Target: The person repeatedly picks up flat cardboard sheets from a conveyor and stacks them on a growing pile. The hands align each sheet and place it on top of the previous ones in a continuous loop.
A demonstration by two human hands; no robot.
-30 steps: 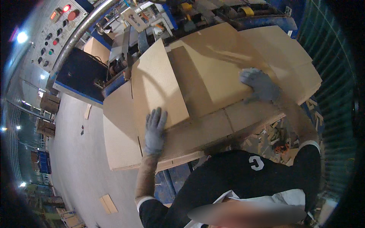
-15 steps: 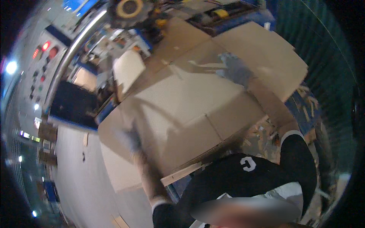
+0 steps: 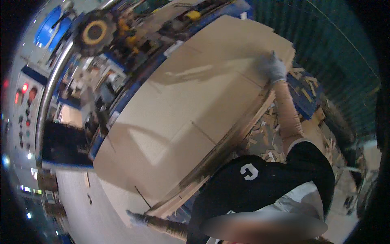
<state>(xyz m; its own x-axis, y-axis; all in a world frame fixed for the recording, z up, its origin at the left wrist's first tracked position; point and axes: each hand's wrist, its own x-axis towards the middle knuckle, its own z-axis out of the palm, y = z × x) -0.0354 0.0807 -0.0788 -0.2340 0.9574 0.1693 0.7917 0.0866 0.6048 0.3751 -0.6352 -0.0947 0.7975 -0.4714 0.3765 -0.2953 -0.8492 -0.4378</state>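
A large flat cardboard sheet [image 3: 174,101] with cut slits and crease lines lies slantwise on a stack of cardboard. My right hand [image 3: 274,68], in a grey glove, rests on the sheet's right end near its near edge. Its thumb stands apart and the fingers, partly blurred, stretch out over the board. My left hand [image 3: 137,218], also gloved, is at the near left corner of the sheet, with its thumb stuck out from the fingers. Shadows of the arms fall across the board.
Beyond the sheet runs a machine with a dark wheel [image 3: 94,33] and a blue-edged frame. A control panel [image 3: 27,110] with red lights stands at the left, beside a bent metal rail [image 3: 50,81]. Cardboard scraps [image 3: 264,138] litter the right side. A green ribbed curtain [image 3: 325,53] hangs far right.
The raised cardboard parts on the far side now lie flat or are out of sight. My left hand has come down to the near left corner; my right hand has moved rightward.
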